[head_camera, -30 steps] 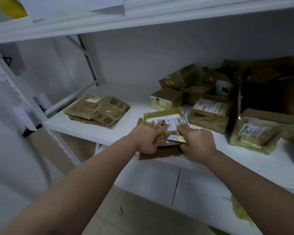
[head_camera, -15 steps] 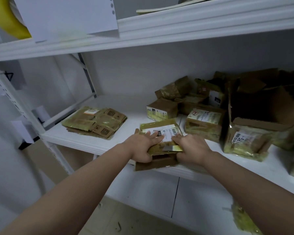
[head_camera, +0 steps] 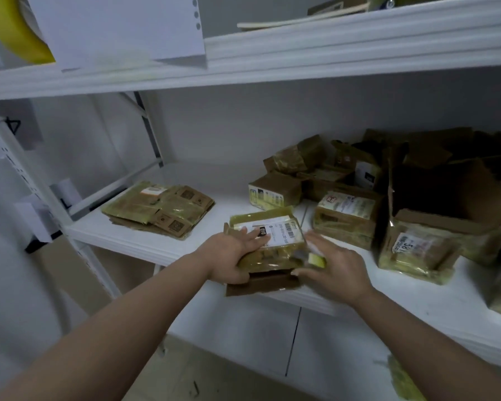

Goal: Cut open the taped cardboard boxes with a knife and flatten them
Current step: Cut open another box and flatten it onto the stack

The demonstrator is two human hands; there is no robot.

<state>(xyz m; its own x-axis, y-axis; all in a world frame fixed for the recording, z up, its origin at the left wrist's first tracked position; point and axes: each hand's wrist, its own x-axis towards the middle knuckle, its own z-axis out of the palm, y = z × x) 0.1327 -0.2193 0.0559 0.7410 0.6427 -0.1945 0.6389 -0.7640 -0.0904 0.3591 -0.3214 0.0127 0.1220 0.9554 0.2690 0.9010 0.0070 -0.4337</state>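
A flattened cardboard box (head_camera: pixel 268 244), wrapped in yellowish tape and bearing a white shipping label, lies at the front edge of a white shelf (head_camera: pixel 145 241), directly under our fingers. Our left hand (head_camera: pixel 232 257) holds its near left corner: the fingers lie straight on the label while the thumb curls under the edge, so the box is pinched between them. Our right hand (head_camera: pixel 334 270) rests on the box's right side with fingers spread apart and mostly straight; it is blurred, and we cannot tell whether it clasps anything. Beside that hand's index finger sits a small yellow piece (head_camera: pixel 316 260), too blurred for us to identify. Below both thumbs a brown cardboard flap (head_camera: pixel 262 283) juts past the shelf's lip.

Well to the left of our left fingers lies a stack of flattened boxes (head_camera: pixel 159 209), also tape-covered. Beyond our right fingertips stands a sealed taped box (head_camera: pixel 344 218) with a label on top, and further back a smaller box (head_camera: pixel 274 191). To the right of our right hand a labelled box (head_camera: pixel 414 250) leans at the shelf front, with a large open carton (head_camera: pixel 451 195) behind it. Above our fingers, on the upper shelf (head_camera: pixel 330 53), a white sheet (head_camera: pixel 119 27) hangs beside a roll of yellow tape (head_camera: pixel 9 30).
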